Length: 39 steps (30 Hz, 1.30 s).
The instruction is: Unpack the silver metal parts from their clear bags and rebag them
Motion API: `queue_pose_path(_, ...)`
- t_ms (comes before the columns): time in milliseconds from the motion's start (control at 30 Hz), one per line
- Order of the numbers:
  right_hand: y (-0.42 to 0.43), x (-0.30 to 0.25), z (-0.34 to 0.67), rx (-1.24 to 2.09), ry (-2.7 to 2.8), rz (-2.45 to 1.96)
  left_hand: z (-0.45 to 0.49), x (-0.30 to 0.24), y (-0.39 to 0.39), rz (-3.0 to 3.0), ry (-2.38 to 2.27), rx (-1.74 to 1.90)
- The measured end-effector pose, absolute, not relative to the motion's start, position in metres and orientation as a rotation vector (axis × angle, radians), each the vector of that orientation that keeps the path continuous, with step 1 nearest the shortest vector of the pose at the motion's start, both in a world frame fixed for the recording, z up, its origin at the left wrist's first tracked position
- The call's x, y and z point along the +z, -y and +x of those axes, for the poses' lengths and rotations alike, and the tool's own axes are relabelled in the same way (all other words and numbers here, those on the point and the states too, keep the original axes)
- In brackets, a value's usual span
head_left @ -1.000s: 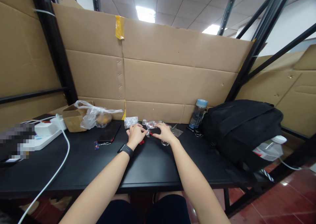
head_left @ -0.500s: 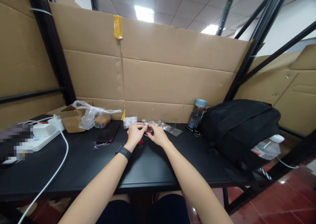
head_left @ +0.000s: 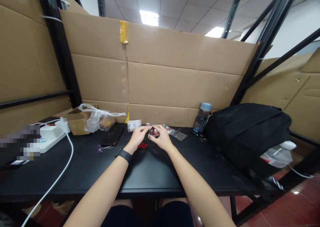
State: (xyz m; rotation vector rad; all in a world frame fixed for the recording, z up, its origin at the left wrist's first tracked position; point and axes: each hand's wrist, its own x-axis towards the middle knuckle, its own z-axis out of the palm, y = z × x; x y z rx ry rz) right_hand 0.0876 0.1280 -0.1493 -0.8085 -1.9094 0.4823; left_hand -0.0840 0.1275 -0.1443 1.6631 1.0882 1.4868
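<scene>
Over the middle of the black table, my right hand (head_left: pixel 163 138) curls its thumb and fingers around a small round clear object with red inside (head_left: pixel 154 132); its exact kind is too small to make out. My left hand (head_left: pixel 138 137), with a dark watch on the wrist, has its fingers closed together at the object's left edge. What its fingertips pinch is hidden. A small red piece (head_left: pixel 142 146) lies on the table just below the hands. Behind them are a silvery crinkled packet (head_left: pixel 134 125) and clear plastic wrappers (head_left: pixel 172 131), partly covered by my fingers.
Left of my hands lie a dark phone (head_left: pixel 112 136) and a keychain charm (head_left: pixel 100 149). Farther left are a bagged item (head_left: pixel 100 118), a cardboard box (head_left: pixel 77 122) and a white power strip (head_left: pixel 53 140). At right stand a water bottle (head_left: pixel 203 117) and a black backpack (head_left: pixel 246 133).
The round object between my hands shows more openly now, and my left fingers have drawn slightly away from it. More of the red piece below is visible. The view has shifted slightly.
</scene>
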Motion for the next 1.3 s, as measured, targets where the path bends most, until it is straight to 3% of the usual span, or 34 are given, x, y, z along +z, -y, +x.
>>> queue_pose_path(133, -0.127, -0.148, 0.093, 0.849, 1.794, -0.732, -0.092, -0.142, -0.13, 1.906, -1.033, 1.355)
queue_pose_path(233, -0.125, -0.145, 0.095, 0.943, 1.797, -0.713, -0.095, -0.143, -0.13, 2.005, -1.014, 1.35)
queue_pose_path(467, -0.121, -0.139, 0.101, 0.983, 1.876, -0.693, -0.105, -0.137, -0.124, 2.209, -0.935, 1.124)
queue_pose_path(933, -0.118, -0.129, 0.109, 1.062, 1.893, -0.7, -0.097, -0.13, -0.11, 2.264, -0.999, 1.256)
queue_pose_path(1167, -0.13, -0.116, 0.163, 0.711, 2.062, -1.028, -0.126, -0.133, -0.117, 2.502, -1.329, 0.998)
queue_pose_path(1300, -0.137, -0.117, 0.192, 0.73, 2.25, -1.206, -0.142, -0.137, -0.12, 2.498, -1.423, 0.807)
